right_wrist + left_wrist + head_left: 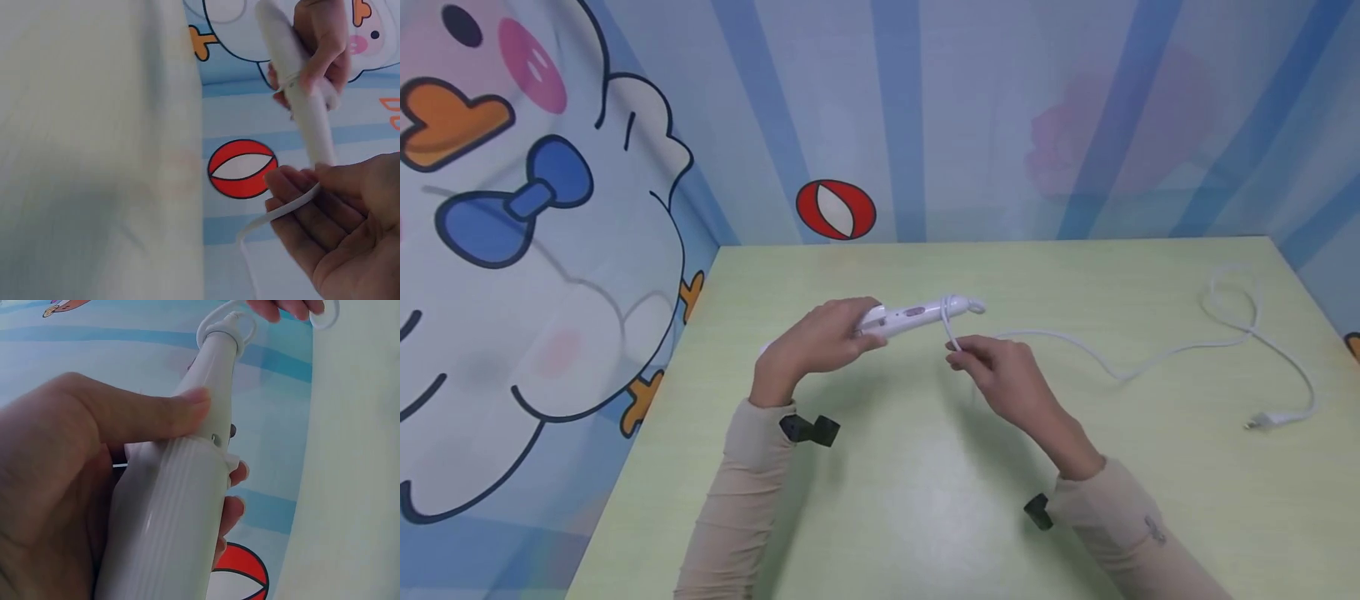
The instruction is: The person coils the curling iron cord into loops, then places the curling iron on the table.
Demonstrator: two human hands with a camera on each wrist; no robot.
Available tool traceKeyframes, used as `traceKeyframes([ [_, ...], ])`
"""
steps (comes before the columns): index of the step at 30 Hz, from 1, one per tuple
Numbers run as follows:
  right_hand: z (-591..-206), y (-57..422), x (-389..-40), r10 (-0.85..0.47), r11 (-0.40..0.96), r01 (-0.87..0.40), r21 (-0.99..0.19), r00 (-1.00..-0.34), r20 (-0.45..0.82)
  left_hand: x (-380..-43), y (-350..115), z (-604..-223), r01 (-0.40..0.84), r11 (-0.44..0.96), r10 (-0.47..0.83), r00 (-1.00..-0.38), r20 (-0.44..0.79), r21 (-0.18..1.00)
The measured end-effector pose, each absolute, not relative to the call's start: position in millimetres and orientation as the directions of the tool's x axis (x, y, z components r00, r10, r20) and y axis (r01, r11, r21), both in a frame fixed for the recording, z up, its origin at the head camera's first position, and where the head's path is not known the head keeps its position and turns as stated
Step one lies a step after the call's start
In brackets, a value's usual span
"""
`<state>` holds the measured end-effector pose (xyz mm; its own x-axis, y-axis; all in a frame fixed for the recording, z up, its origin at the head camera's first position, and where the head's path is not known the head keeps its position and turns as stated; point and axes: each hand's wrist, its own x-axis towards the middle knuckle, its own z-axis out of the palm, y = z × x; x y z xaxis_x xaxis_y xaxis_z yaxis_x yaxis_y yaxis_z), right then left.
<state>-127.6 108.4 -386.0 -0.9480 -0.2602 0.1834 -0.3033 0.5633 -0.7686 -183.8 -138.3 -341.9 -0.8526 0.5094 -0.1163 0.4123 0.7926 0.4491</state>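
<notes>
A white hair straightener (917,317) is held above the table in my left hand (820,337), tilted slightly up to the right. In the left wrist view the thumb lies across its body (181,512), while fingertips show on the far side. The white power cord (1060,335) leaves the tool's right end and loops around the handle there. My right hand (1003,371) pinches this cord between thumb and fingertips, just below the loop. In the right wrist view a stretch of cord (275,214) crosses the fingers and hangs down.
The pale green table (910,508) carries the rest of the cord, which runs right into a loose loop. Its plug (1270,420) lies at the right. Behind stands a blue striped wall (970,125) with cartoon prints, including a large white bird (587,333) at left.
</notes>
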Motion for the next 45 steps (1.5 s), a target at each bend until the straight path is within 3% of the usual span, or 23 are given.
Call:
traceKeyframes([
  [4, -400.3, 114.3, -135.8, -0.296, 0.509, -0.352, -0.786, -0.929, 0.224, -183.8, -139.2, -339.7, 0.420, 0.758, 0.536, -0.837, -0.110, 0.499],
  [8, -414.1, 122.7, -144.9, -0.313, 0.451, -0.457, -0.766, -0.885, 0.344, -181.3, -138.5, -336.0, 0.425, 0.723, 0.560, -0.822, -0.101, 0.544],
  [17, -425.6, 139.8, -161.0, -0.370, 0.405, -0.712, -0.574, -0.701, 0.609, -176.0, -138.3, -332.3, 0.446, 0.653, 0.605, -0.794, -0.067, 0.612],
  [31, -420.0, 146.3, -162.1, -0.391, 0.555, -0.687, -0.469, -0.713, 0.582, -168.0, -133.3, -330.4, 0.466, 0.599, 0.655, -0.753, -0.065, 0.651],
  [37, -412.5, 149.7, -163.1, -0.406, 0.547, -0.662, -0.513, -0.745, 0.529, -164.1, -134.1, -330.5, 0.482, 0.593, 0.674, -0.735, -0.071, 0.645],
  [45, -401.0, 163.6, -172.7, -0.538, 0.540, -0.723, -0.431, -0.690, 0.484, -156.1, -131.9, -325.1, 0.516, 0.583, 0.706, -0.704, -0.078, 0.627],
])
